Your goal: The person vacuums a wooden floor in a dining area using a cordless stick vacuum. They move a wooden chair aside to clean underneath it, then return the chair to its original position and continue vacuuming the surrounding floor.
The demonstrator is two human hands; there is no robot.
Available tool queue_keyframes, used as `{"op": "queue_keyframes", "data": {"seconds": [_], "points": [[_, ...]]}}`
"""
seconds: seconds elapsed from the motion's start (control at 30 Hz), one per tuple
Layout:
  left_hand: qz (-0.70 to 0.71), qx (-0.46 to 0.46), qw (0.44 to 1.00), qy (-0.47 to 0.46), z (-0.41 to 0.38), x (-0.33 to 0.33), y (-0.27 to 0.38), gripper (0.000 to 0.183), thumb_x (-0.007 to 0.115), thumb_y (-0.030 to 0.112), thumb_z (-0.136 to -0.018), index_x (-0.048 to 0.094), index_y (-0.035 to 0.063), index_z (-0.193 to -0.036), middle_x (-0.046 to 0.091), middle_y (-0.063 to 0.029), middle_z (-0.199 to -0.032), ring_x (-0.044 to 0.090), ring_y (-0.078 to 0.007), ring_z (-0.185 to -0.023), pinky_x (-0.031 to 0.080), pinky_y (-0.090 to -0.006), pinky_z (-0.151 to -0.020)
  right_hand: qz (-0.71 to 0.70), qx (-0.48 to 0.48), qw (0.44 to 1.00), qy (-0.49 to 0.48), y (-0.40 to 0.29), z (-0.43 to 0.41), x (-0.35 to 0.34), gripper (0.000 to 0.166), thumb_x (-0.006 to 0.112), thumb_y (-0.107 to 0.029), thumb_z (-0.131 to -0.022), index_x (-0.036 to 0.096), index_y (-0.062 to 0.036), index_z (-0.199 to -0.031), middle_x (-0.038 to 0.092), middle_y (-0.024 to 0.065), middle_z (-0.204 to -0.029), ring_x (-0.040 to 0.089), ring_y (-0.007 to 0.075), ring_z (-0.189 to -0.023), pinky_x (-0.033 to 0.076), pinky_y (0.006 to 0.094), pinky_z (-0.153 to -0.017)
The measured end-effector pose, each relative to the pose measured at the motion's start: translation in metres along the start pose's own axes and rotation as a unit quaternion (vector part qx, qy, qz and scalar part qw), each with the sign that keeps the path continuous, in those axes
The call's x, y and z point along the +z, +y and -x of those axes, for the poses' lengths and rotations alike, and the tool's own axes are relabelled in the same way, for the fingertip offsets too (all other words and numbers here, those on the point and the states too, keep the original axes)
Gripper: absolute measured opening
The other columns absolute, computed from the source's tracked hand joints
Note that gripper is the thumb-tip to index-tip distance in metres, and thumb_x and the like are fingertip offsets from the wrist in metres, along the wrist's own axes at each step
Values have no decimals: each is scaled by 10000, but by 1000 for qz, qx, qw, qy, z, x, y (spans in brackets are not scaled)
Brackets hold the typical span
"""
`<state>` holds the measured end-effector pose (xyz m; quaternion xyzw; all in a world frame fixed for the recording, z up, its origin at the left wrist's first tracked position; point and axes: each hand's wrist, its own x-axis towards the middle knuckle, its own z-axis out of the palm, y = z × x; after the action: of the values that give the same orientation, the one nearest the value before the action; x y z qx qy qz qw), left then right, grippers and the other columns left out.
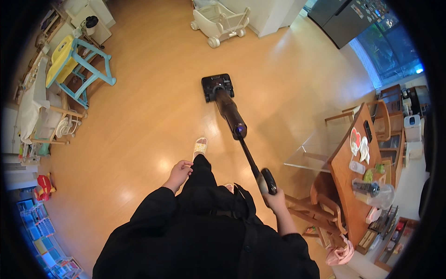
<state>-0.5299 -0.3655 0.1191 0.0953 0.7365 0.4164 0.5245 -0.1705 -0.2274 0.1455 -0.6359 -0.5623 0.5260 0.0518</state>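
My right hand (273, 199) grips the handle (267, 181) of an upright stick floor cleaner. Its thin dark pole (249, 152) slants away to a thick brown body (230, 112) with a small blue-violet light. At the far end the black floor head (217, 86) lies on the wood-look floor (150, 104). My left hand (179, 174) hangs in front of my left thigh, holding nothing, its fingers loosely curled and partly apart. Below it one foot in a patterned slide sandal (200, 146) is forward; the other foot is mostly hidden by black clothing.
A blue and yellow child's high chair (82, 66) stands at left beside a wooden rack. Ahead is a cream toy cart (219, 22) on wheels. To the right are a cluttered wooden table (343, 167), a wooden chair (327, 205) and a clear panel (306, 158). A dark refrigerator (343, 19) stands far right.
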Motion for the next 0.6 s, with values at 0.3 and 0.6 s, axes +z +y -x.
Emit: {"op": "queue_keyframes", "data": {"seconds": [0.3, 0.6], "points": [[-11, 26, 998, 57, -51, -83, 66, 223, 487, 54, -816, 563, 34, -1024, 555, -22, -749, 514, -94, -691, 416, -219, -627, -119, -36, 989, -77, -193, -155, 107, 134, 592, -41, -668, 492, -12, -752, 479, 47, -526, 460, 136, -407, 363, 295, -379], [-6, 8, 998, 61, -59, -100, 73, 233, 474, 69, -832, 546, 24, -1049, 544, -10, -750, 501, -86, -698, 409, -214, -642, -140, 4, 987, -74, -208, -152, 148, 116, 581, -43, -672, 487, -20, -736, 469, 36, -524, 450, 131, -413, 352, 286, -380]]}}
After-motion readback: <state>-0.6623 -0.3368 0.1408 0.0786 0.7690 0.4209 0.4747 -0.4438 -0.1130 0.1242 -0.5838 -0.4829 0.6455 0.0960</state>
